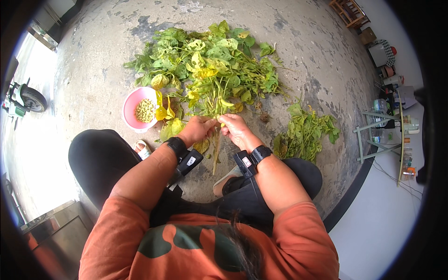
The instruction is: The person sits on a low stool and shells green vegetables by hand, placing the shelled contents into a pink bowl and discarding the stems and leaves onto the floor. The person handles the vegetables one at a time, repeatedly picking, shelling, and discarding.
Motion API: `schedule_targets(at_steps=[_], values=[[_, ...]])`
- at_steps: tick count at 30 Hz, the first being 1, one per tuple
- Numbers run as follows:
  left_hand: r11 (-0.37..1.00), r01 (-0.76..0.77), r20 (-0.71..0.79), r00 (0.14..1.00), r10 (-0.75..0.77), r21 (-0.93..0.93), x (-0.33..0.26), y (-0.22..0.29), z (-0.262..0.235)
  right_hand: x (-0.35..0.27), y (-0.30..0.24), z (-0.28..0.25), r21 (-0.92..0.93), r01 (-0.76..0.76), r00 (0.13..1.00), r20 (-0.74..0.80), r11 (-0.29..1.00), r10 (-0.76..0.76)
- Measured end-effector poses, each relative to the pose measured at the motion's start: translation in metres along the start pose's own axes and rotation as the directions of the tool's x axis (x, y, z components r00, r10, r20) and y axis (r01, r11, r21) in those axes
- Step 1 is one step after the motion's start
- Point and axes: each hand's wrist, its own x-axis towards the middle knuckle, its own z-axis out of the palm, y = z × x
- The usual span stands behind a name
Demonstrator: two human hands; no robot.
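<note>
In front of my crossed legs, my left hand (198,129) and my right hand (236,130) meet, fingertips pinched together. A small green bean pod (222,124) shows between them, mostly covered by my fingers. Just beyond, a plump green pod (226,102) sticks out from a bundle of bean stems (214,99). The bare stem ends pass below my hands. A large heap of leafy bean plants (205,56), green with some yellow leaves, spreads over the floor ahead. To the left stands a pink bowl (127,108) holding pale green shelled beans (145,111).
A smaller pile of bean plants (308,133) lies to the right near my knee. Loose yellow leaves (171,129) lie beside the bowl. Along the right wall are a folding table (380,135) with bottles and a wooden stool (349,13). A wheel (33,99) shows at the left doorway.
</note>
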Motion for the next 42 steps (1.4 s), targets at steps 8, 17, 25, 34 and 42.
schedule_targets(at_steps=[8, 17, 25, 34, 42], values=[[0.95, 0.061, 0.179, 0.984, -0.005, -0.306, 0.01, -0.014, -0.013, -0.001, -0.003, -0.009, 0.125, -0.004, 0.989, 0.149, 0.992, -0.015], [0.951, 0.161, 0.166, 0.979, -0.119, -0.265, 0.007, -0.004, -0.015, -0.006, 0.001, 0.003, -0.199, 0.12, 0.992, -0.008, 0.973, -0.124], [0.984, 0.117, 0.048, 0.993, -0.111, -0.137, 0.003, -0.006, -0.01, -0.005, 0.012, 0.011, -0.255, 0.195, 0.979, -0.014, 0.947, -0.205], [0.984, 0.166, 0.088, 0.981, -0.172, 0.07, 0.002, -0.001, -0.014, -0.005, 0.017, 0.015, -0.236, 0.222, 0.97, -0.049, 0.946, -0.239], [0.99, 0.061, -0.226, 0.97, -0.088, -0.126, 0.007, -0.005, -0.024, -0.009, 0.011, 0.01, -0.266, 0.184, 0.976, -0.065, 0.946, -0.208]])
